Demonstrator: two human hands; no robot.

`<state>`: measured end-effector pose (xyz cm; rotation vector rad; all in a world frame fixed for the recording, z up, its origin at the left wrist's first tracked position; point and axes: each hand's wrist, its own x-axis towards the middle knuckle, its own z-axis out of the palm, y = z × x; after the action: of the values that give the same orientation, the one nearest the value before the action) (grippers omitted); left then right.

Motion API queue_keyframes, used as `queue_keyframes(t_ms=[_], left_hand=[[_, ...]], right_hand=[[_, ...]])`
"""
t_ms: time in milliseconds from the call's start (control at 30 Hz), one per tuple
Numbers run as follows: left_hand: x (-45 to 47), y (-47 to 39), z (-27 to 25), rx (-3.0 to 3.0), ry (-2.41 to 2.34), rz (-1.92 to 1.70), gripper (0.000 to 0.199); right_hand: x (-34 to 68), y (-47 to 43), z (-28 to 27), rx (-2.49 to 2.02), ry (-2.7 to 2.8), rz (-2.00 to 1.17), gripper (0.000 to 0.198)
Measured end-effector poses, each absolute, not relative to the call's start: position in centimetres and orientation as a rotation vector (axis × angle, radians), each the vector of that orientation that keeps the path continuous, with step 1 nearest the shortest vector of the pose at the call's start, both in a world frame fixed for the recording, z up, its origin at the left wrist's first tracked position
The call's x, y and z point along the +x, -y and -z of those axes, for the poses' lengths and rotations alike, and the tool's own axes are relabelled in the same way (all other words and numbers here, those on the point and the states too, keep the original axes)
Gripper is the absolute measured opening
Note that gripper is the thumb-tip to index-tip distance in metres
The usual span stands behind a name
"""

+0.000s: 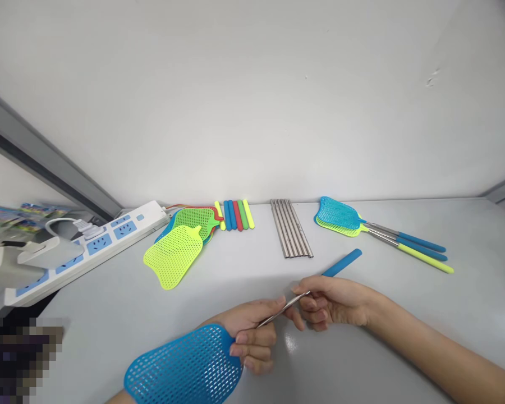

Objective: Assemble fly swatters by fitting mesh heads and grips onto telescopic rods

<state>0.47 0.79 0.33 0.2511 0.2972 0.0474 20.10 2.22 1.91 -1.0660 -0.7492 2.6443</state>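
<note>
Nearest my viewpoint is the blue swatter (pixel 185 365), its mesh head at lower left of centre, its handle pointing toward the right of the frame. I see the left hand (pixel 252 331) closed on its rod beside the head, fingers curled; the right hand (pixel 324 306) is closed around it farther up, hiding where rod meets handle. Behind, left to right, I note a power strip (pixel 141 225) at the left edge, loose mesh heads (pixel 173 255), a row of grips (pixel 238 215), steel tubes (pixel 292 229) at centre, and three swatters (pixel 340 216) at right.
</note>
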Motion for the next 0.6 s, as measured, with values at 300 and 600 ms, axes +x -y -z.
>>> queue_keyframes(t_ms=[300, 600], left_hand=[[0.67, -0.99, -0.23, 0.359, -0.352, -0.052, 0.037], [0.62, -1.03, -0.26, 0.38, -0.371, -0.068, 0.033]], right_hand=[[20.01, -2.17, -2.16, -1.099, 0.752, -2.6, 0.033], [20.38, -2.64, -2.18, -1.126, 0.784, -2.561, 0.034]])
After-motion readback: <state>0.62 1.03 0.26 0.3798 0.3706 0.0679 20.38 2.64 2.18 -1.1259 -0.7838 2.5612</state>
